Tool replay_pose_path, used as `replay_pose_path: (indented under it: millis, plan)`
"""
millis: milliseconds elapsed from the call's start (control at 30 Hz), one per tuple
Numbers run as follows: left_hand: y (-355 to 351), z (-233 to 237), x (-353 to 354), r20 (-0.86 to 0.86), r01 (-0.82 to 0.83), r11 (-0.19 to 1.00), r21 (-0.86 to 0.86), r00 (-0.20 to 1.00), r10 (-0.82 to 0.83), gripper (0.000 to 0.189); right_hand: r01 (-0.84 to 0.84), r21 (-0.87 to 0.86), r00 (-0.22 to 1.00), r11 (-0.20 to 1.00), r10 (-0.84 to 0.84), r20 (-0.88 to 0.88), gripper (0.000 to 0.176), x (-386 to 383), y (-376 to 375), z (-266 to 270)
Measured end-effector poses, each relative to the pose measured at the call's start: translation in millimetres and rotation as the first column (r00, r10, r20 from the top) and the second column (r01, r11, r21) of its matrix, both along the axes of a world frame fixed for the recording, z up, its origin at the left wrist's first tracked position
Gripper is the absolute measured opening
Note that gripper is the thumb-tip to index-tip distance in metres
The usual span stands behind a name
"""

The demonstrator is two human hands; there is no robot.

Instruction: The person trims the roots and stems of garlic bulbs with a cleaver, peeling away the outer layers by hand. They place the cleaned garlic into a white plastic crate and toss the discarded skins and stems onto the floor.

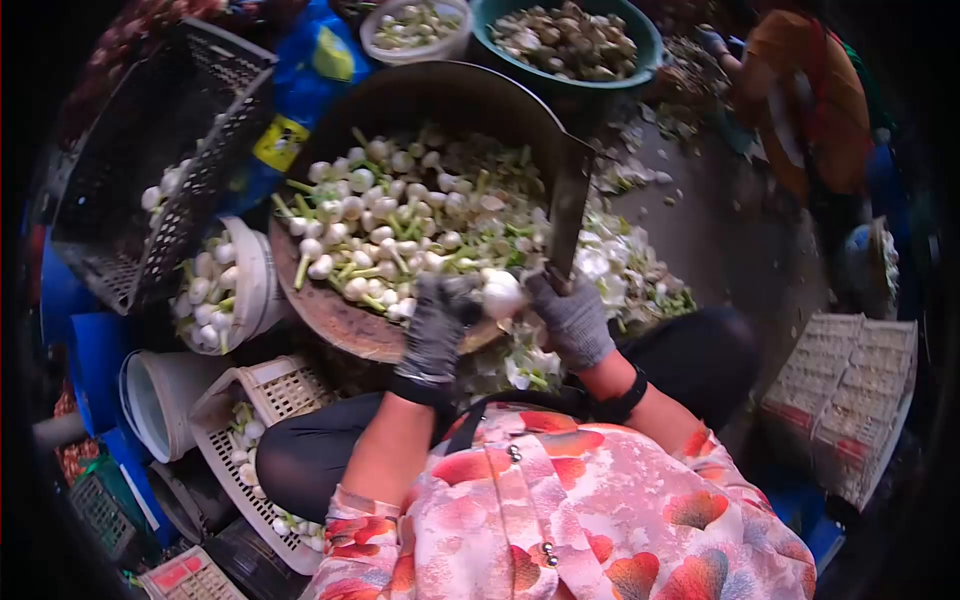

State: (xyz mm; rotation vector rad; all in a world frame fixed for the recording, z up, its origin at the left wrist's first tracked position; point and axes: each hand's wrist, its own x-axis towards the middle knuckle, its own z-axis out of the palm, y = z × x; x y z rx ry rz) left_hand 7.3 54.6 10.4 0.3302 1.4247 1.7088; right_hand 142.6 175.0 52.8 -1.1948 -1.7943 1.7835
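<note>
A large round metal pan holds many white bulbs with green stems, and trimmings lie on its right side. My left hand, in a grey glove, is closed on a larger white bulb over the pan's near edge. Just right of that bulb, my right hand, also gloved, has its fingers closed at the lower end of a wide dark blade. The blade stands up along the pan's right side. Its handle is mostly hidden by my fingers.
A green basin and a white tub stand beyond the pan. At the left are a black crate, a bucket of bulbs and a white basket. Peelings lie on the right; another person sits farther off.
</note>
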Motion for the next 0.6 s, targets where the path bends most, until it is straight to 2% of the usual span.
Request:
replay_pose_path:
  millis: [33, 67, 100, 133, 167, 233, 267, 300, 333, 367, 400, 433, 500, 567, 600]
  plan:
    - [2.2, 6.1, 7.6, 0.077, 0.036, 0.999, 0.009, 0.996, -0.037, 0.049, -0.016, 0.117, 0.999, 0.993, 0.01, 0.049, 0.018, -5.3, -1.9, -2.3]
    - [4.0, 12.7, 15.7, 0.153, 0.071, 0.997, 0.017, 0.985, -0.073, 0.04, -0.008, 0.14, 1.0, 0.99, 0.006, 0.018, 0.018, -8.9, -5.4, -2.8]
    - [5.8, 19.4, 24.1, 0.227, 0.104, 0.994, 0.023, 0.968, -0.107, 0.034, -0.127, 0.475, 0.992, 0.871, 0.111, 0.062, 0.017, -5.5, -6.2, -22.8]
    - [2.2, -25.5, 21.6, -0.141, 0.18, 0.983, 0.029, 0.975, -0.175, 0.035, -0.095, 0.354, 0.995, 0.93, 0.097, 0.013, 0.017, -6.4, -10.4, -19.7]
    - [1.3, 5.7, 24.3, 0.226, 0.127, 0.991, 0.044, 0.965, -0.134, 0.037, -0.056, 0.225, 0.997, 0.973, 0.066, -0.036, 0.017, -7.4, -14.6, -16.9]
    - [2.7, 6.7, 21.1, 0.532, -0.057, 0.998, -0.036, 0.844, 0.067, 0.042, -0.003, -0.005, 0.989, 1.0, 0.002, -0.145, 0.016, -9.1, -16.8, -7.8]
    - [0.3, 2.0, 8.6, 0.644, -0.095, 0.994, -0.055, 0.757, 0.108, 0.044, 0.048, -0.042, 0.982, 0.998, -0.055, -0.182, 0.015, -9.1, -17.1, -8.4]
    - [-1.7, -9.3, -5.2, 0.747, -0.124, 0.989, -0.078, 0.65, 0.14, 0.046, 0.102, -0.083, 0.97, 0.991, -0.117, -0.212, 0.013, -8.2, -16.8, -9.6]
    - [-2.5, -11.6, -21.2, 0.759, -0.185, 0.98, 0.075, 0.648, 0.064, 0.054, 0.093, -0.117, 0.964, 0.989, -0.119, -0.238, 0.014, -7.4, -13.6, -13.8]
    - [5.0, -16.5, -42.7, 0.798, -0.419, 0.9, 0.118, 0.58, 0.165, 0.058, 0.087, -0.153, 0.958, 0.984, -0.125, -0.259, 0.014, -5.6, -10.8, -21.1]
    - [7.6, -21.2, -72.8, 0.722, -0.399, 0.889, 0.224, 0.681, 0.124, 0.05, 0.087, -0.191, 0.953, 0.978, -0.137, -0.27, 0.015, -3.1, -10.2, -27.3]
    - [11.2, 10.0, -98.1, 0.455, -0.392, 0.864, 0.317, 0.862, 0.225, 0.041, 0.086, -0.191, 0.953, 0.978, -0.137, -0.269, 0.016, -3.2, -12.4, -29.7]
    - [14.8, 169.7, -97.2, 0.408, -0.549, 0.764, 0.339, 0.818, 0.406, 0.037, 0.109, -0.188, 0.961, 0.976, -0.152, -0.231, 0.018, -2.2, -14.4, -28.1]
    - [6.7, 153.5, -201.9, 0.277, -0.448, 0.66, 0.603, 0.893, 0.354, 0.045, 0.111, -0.132, 0.982, 0.985, -0.129, -0.137, 0.02, -0.7, -14.3, -15.9]
    - [8.0, 176.3, -217.0, 0.485, -0.617, 0.578, 0.535, 0.784, 0.388, 0.052, 0.11, -0.139, 0.983, 0.984, -0.128, -0.131, 0.021, 1.3, -14.2, -6.9]
